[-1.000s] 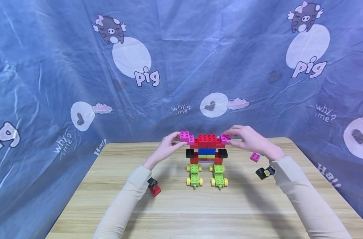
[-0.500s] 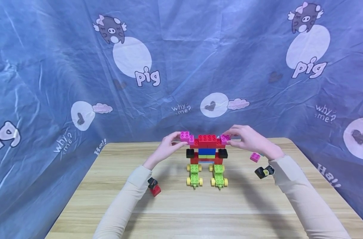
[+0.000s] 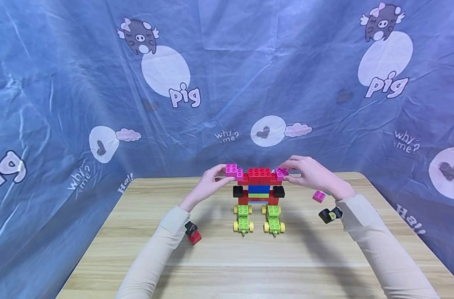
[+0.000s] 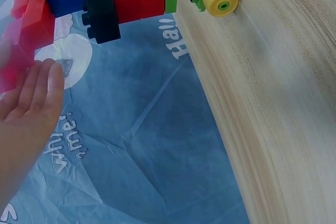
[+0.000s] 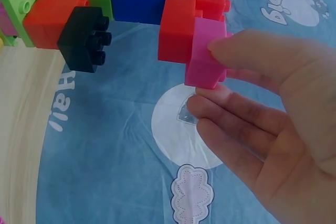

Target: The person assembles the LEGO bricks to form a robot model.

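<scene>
A figure built of toy building bricks stands on the table, with a wide red brick [image 3: 259, 172] at its top and a blue brick [image 3: 258, 189] in its middle. Black bricks [image 3: 238, 191] stick out on both sides, and green wheeled bases [image 3: 243, 218] with yellow wheels form its feet. My left hand [image 3: 209, 183] pinches the stepped pink bricks [image 3: 231, 170] at the figure's upper left. At the upper right, my right hand [image 3: 310, 172] grips another pink brick [image 3: 281, 174]. The right wrist view shows this pink brick [image 5: 206, 56] against the red arm, thumb on one side, fingers below.
On the wooden table [image 3: 227, 265], a black brick [image 3: 191, 228] and a red brick [image 3: 195, 237] lie by the left forearm. A loose pink brick [image 3: 318, 196] and black pieces [image 3: 327, 215] lie near the right forearm. A blue printed cloth [image 3: 227, 83] hangs behind.
</scene>
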`<state>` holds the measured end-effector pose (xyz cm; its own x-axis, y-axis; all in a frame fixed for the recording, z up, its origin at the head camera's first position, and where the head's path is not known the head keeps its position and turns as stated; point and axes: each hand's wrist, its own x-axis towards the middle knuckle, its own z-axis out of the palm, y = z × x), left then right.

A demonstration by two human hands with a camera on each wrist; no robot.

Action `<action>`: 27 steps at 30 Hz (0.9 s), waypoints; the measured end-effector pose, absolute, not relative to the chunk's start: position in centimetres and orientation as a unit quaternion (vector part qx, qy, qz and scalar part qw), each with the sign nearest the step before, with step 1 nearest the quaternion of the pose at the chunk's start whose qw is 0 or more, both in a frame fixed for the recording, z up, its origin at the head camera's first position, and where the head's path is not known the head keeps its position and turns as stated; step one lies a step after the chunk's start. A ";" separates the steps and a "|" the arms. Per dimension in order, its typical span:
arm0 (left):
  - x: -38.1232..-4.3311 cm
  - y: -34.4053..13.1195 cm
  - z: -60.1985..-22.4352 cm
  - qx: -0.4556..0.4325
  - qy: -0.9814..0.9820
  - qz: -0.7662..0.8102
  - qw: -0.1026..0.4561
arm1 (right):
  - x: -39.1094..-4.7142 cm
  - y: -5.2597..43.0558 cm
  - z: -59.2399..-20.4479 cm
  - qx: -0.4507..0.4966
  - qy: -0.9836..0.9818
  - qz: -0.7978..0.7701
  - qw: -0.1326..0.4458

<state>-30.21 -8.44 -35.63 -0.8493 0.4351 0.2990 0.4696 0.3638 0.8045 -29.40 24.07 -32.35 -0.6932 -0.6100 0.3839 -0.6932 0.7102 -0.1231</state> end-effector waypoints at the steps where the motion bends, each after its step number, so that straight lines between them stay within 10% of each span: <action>1: -30.2 -8.5 -35.6 -0.274 -0.825 -0.493 0.017 | -29.4 24.0 -32.4 0.357 -0.911 0.131 0.161; 27: -30.2 -8.6 -35.7 -0.275 -0.825 -0.494 0.008 | -28.5 28.2 -35.6 0.309 -0.905 0.208 0.205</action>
